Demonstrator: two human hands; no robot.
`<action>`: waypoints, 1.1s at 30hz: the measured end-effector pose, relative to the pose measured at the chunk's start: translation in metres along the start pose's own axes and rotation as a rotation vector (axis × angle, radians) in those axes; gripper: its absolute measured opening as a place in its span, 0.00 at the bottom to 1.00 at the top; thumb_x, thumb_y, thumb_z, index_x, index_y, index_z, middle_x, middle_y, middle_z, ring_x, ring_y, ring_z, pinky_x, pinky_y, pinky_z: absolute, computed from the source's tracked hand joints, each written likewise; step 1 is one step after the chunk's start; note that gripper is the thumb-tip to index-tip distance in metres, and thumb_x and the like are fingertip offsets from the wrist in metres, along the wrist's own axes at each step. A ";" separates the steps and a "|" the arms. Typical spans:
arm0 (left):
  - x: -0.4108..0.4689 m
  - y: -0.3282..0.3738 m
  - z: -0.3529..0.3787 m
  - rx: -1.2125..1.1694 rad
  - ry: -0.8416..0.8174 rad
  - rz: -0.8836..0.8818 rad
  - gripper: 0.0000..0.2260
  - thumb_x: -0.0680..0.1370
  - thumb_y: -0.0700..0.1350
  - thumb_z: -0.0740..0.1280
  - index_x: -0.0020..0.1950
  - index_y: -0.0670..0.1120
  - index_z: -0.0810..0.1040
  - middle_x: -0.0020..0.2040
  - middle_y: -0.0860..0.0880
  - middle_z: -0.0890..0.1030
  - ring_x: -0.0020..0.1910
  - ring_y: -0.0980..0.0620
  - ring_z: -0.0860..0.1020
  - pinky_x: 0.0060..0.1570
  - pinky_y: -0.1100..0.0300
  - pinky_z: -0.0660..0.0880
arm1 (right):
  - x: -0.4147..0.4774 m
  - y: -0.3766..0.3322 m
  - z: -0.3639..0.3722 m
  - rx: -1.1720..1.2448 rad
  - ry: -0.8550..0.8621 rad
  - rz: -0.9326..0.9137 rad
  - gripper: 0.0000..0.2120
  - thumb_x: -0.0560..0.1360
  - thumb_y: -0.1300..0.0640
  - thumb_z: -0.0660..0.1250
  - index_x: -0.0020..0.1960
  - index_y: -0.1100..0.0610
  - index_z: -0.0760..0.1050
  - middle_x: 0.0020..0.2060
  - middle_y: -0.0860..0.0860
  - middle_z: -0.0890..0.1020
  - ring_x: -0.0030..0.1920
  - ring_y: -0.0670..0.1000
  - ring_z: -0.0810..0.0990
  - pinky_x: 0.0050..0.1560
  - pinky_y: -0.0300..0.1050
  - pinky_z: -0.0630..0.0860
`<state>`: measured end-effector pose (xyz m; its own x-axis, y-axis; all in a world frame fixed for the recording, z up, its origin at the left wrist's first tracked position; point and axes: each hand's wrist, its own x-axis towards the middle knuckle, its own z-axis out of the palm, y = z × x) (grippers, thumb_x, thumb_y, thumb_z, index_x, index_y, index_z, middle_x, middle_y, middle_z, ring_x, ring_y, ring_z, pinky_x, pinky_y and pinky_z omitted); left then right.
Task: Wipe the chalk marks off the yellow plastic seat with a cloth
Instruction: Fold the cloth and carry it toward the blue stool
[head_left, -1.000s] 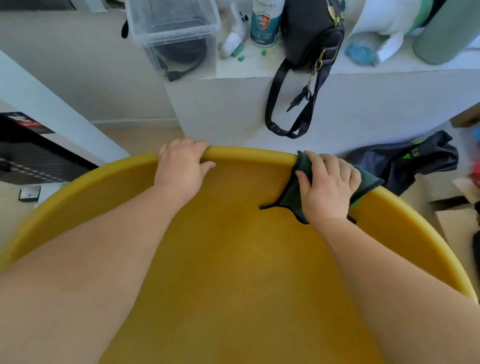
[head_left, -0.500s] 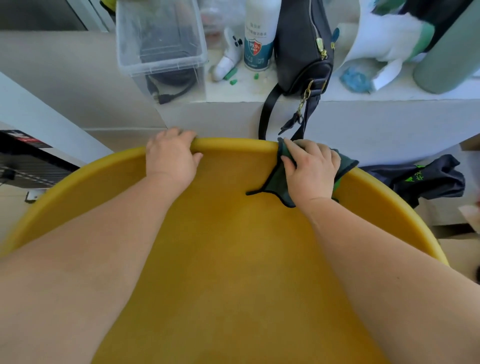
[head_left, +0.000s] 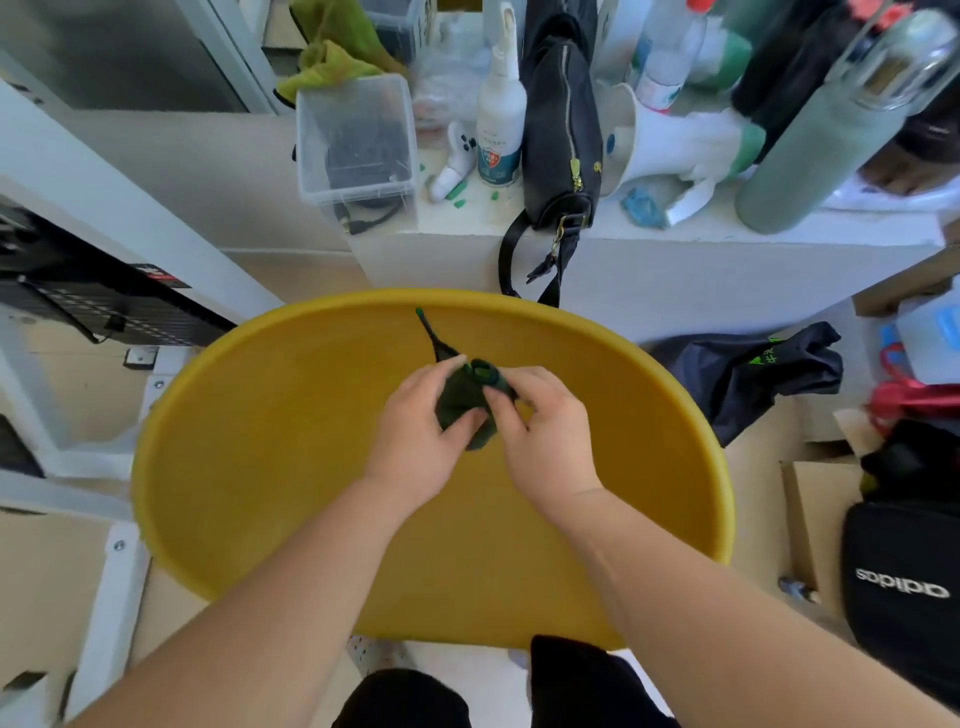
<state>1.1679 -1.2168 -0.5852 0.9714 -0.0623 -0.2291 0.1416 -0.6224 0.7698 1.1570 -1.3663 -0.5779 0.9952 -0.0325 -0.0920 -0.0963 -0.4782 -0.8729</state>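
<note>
1. Yellow plastic seat (head_left: 270, 441) fills the middle of the view, a broad round dish with a raised rim, seen from straight above.
2. Both hands meet over the seat's centre, a touch toward 12 o'clock.
3. Left hand (head_left: 415, 441) pinches the cloth (head_left: 460, 397) from the 9 o'clock side, thumb and fingers closed on the fabric.
4. Right hand (head_left: 545, 436) grips the same cloth from the 3 o'clock side, fingers curled tight around its upper end.
5. That cloth is dark green, bunched into a small wad between the two hands; whether it touches the seat I cannot tell.
6. One thin corner of it trails out toward 12 o'clock, ending near the far rim.
7. No chalk marks can be made out on the yellow surface.
8. Beyond the rim at 12 o'clock, a black bag (head_left: 561, 130) stands on a white ledge (head_left: 727, 260), its strap hanging down the front.
9. At 11 o'clock on that ledge sits a clear plastic box (head_left: 358, 140), with a white spray bottle (head_left: 501, 114) between box and bag.
10. At 2 o'clock, a dark garment (head_left: 753, 369) lies crumpled just beside the seat.
</note>
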 end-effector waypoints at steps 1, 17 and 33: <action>-0.014 0.010 -0.009 -0.013 -0.021 -0.003 0.20 0.76 0.45 0.71 0.68 0.51 0.74 0.65 0.54 0.75 0.64 0.58 0.70 0.63 0.64 0.66 | -0.014 -0.013 -0.009 0.012 -0.035 0.007 0.08 0.81 0.61 0.68 0.57 0.54 0.84 0.50 0.46 0.83 0.52 0.45 0.79 0.55 0.40 0.76; -0.149 0.052 -0.112 0.174 -0.389 0.126 0.09 0.78 0.44 0.69 0.43 0.51 0.69 0.46 0.50 0.75 0.42 0.52 0.72 0.39 0.63 0.67 | -0.157 -0.122 -0.062 0.046 0.014 0.144 0.13 0.85 0.50 0.61 0.45 0.55 0.65 0.35 0.48 0.70 0.34 0.44 0.68 0.36 0.38 0.68; -0.200 0.064 -0.117 -0.023 -0.533 0.055 0.11 0.79 0.50 0.66 0.43 0.43 0.76 0.39 0.46 0.79 0.38 0.47 0.76 0.37 0.54 0.70 | -0.339 -0.112 -0.067 -0.159 -0.061 0.671 0.08 0.81 0.52 0.68 0.53 0.56 0.81 0.45 0.51 0.83 0.47 0.52 0.80 0.46 0.46 0.76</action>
<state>1.0053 -1.1528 -0.4205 0.7468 -0.4858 -0.4542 0.1028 -0.5904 0.8005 0.8316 -1.3602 -0.4166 0.7180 -0.3190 -0.6186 -0.6828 -0.4954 -0.5370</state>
